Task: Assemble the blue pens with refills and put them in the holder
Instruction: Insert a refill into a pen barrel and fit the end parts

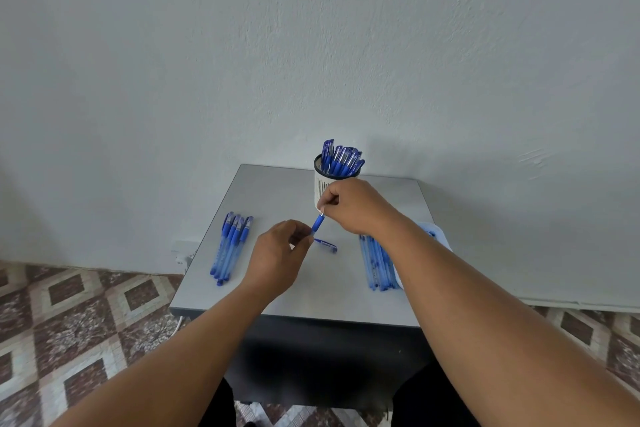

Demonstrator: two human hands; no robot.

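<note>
Holder (322, 188): one | loose cap (326, 245): one | left-side pens (230, 246): about five | hands: two

Home room: patterned floor tiles (86, 305), plain wall (311, 45).

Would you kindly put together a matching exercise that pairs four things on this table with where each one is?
Things:
1. white cylindrical holder with dark rim
2. row of blue pens with blue grip sections
3. loose blue pen cap
4. bundle of pale blue clear pen barrels

Places:
A. lying on the table between the two hands
B. at the table's right side, partly under the right forearm
C. at the table's far edge, filled with pens
D. at the table's left side

Pairs: 1-C, 2-D, 3-A, 4-B
</note>
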